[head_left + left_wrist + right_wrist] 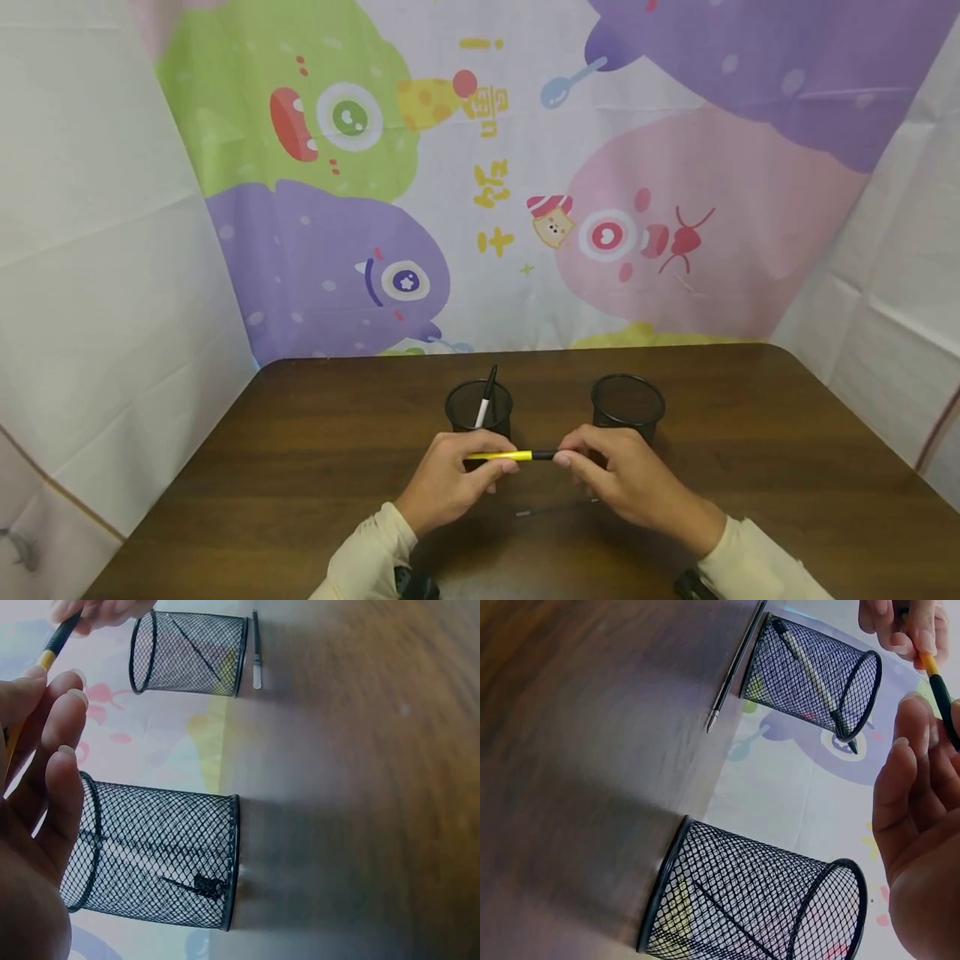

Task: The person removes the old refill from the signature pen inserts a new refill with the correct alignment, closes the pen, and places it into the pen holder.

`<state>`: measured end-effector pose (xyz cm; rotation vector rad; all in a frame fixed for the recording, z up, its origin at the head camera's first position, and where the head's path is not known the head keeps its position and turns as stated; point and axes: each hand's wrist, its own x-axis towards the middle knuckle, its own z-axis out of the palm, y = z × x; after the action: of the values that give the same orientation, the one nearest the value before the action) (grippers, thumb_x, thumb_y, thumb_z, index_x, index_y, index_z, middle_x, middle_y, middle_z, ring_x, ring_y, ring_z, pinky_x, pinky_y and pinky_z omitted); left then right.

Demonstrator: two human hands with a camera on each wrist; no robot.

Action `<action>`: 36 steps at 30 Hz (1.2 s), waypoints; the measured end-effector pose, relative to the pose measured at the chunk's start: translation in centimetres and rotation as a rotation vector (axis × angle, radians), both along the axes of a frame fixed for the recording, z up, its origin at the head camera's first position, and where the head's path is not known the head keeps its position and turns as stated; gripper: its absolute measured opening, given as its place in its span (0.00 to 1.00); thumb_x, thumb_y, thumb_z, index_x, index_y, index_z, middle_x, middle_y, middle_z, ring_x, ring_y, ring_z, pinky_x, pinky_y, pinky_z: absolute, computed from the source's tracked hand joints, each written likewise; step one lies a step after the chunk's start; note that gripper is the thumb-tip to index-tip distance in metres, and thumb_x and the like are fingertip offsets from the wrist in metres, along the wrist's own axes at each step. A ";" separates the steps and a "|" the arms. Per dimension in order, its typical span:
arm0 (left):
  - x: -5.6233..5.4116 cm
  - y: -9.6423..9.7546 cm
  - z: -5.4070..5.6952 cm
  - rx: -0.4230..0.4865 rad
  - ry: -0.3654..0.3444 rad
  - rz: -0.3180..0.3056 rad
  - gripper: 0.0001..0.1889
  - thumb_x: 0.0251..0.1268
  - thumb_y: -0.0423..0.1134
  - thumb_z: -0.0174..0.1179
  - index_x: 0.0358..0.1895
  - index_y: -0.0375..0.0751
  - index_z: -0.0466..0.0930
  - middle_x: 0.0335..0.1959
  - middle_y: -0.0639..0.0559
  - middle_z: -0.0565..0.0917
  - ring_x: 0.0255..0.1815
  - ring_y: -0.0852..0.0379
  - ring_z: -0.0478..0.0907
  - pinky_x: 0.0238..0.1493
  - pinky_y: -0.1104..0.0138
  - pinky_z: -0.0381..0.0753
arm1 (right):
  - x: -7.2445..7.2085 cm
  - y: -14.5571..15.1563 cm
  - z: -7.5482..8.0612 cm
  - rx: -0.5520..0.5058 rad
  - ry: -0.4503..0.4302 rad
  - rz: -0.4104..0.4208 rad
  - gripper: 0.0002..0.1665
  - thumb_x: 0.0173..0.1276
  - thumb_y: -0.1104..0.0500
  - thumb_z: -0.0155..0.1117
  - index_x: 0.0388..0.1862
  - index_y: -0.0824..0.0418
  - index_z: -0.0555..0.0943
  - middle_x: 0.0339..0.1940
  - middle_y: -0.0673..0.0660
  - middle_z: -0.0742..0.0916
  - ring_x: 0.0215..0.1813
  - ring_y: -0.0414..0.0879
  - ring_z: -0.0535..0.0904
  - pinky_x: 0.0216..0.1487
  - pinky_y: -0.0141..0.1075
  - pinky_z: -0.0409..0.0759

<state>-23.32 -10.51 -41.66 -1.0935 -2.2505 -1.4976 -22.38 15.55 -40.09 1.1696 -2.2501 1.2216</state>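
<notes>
Between both hands, a yellow pen with a black end (pixel 522 456) lies level above the table, in front of two mesh cups. My left hand (pixel 452 477) pinches its yellow part between thumb and forefinger. The black end (pixel 63 630) is pinched by the thumb and fingers of my right hand (pixel 633 479). Behind the left hand stands a black mesh cup (pixel 452 414) with a white-and-black marker (pixel 486 398) leaning in it. Another black mesh cup (pixel 628 408) is behind the right hand. A thin dark pen (pixel 735 671) lies on the table below the hands.
The dark wooden table (pixel 322 467) has rounded far corners. Behind it hangs a cloth printed with cartoon monsters (pixel 352 250). White cloth walls (pixel 97 208) close off both sides.
</notes>
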 end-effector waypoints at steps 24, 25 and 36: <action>-0.2 -0.2 -0.2 0.005 -0.002 0.009 0.06 0.66 0.41 0.68 0.44 0.51 0.86 0.32 0.56 0.86 0.20 0.63 0.79 0.23 0.62 0.82 | 0.0 0.1 0.0 0.011 0.030 -0.019 0.09 0.68 0.65 0.69 0.43 0.53 0.80 0.25 0.43 0.79 0.21 0.31 0.72 0.20 0.28 0.73; -0.2 -0.2 -0.2 0.004 -0.004 0.009 0.06 0.66 0.41 0.68 0.44 0.52 0.86 0.32 0.57 0.86 0.20 0.62 0.79 0.23 0.62 0.82 | 0.0 0.1 0.0 0.016 0.031 -0.028 0.09 0.68 0.64 0.69 0.42 0.53 0.80 0.25 0.42 0.79 0.21 0.31 0.72 0.20 0.28 0.73; -0.1 -0.3 -0.1 0.011 -0.016 0.010 0.05 0.66 0.40 0.68 0.43 0.50 0.87 0.33 0.58 0.86 0.20 0.64 0.79 0.23 0.60 0.82 | -0.1 0.1 -0.1 0.023 0.045 -0.081 0.10 0.65 0.63 0.72 0.40 0.50 0.82 0.26 0.40 0.78 0.22 0.32 0.72 0.22 0.29 0.73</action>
<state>-23.42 -10.80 -41.76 -1.0696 -2.2525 -1.5187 -22.46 15.62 -40.16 1.0923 -2.2608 1.1308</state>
